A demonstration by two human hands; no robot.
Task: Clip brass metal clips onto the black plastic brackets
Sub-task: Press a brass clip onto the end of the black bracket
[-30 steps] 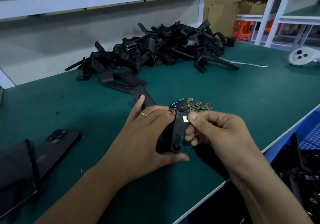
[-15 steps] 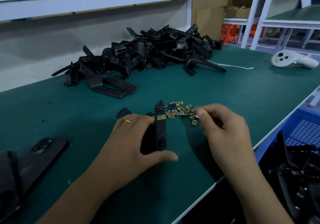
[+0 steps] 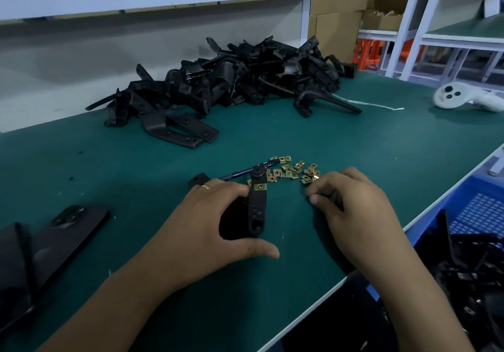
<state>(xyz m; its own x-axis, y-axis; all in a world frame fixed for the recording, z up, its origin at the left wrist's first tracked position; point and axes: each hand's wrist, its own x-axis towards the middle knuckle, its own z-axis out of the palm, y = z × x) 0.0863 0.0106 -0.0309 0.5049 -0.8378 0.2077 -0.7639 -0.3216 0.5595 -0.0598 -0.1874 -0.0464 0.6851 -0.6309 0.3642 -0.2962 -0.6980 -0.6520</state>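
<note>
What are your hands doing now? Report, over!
Left hand grips the black bracket, one brass clip already on. Right hand at the loose clips, fingers curled; can't tell if it holds one. Nothing blocking.

Black plastic bracket (image 3: 257, 210): elongated, perforated, standing on edge on the green mat, one brass clip (image 3: 259, 186) fitted near its upper end. Loose brass clips (image 3: 293, 171): small squarish pieces scattered just beyond it. Bracket pile (image 3: 240, 84): heaped farther back.
</note>
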